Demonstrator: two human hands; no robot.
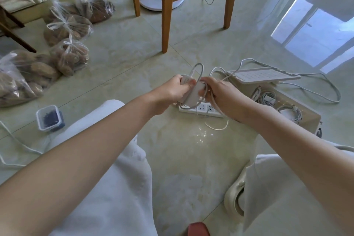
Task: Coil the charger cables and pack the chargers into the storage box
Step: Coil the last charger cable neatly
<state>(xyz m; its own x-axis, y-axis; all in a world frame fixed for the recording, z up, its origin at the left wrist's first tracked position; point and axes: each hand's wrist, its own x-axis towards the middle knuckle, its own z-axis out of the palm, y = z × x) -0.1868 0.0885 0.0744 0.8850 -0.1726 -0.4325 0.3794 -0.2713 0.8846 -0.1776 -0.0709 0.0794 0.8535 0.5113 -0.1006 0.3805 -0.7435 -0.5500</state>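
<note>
White charger brick (192, 94) sits clamped in your left hand (173, 90) at centre; your right hand (220, 92) pinches its cable (199, 71), seemingly mid-wrap. Keep loops even; storage box (298, 113) waits at three o'clock.

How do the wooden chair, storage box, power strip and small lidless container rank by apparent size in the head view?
1. Wooden chair
2. Storage box
3. Power strip and small lidless container: similar; the strip is partly hidden by the hands, so unranked.
</note>
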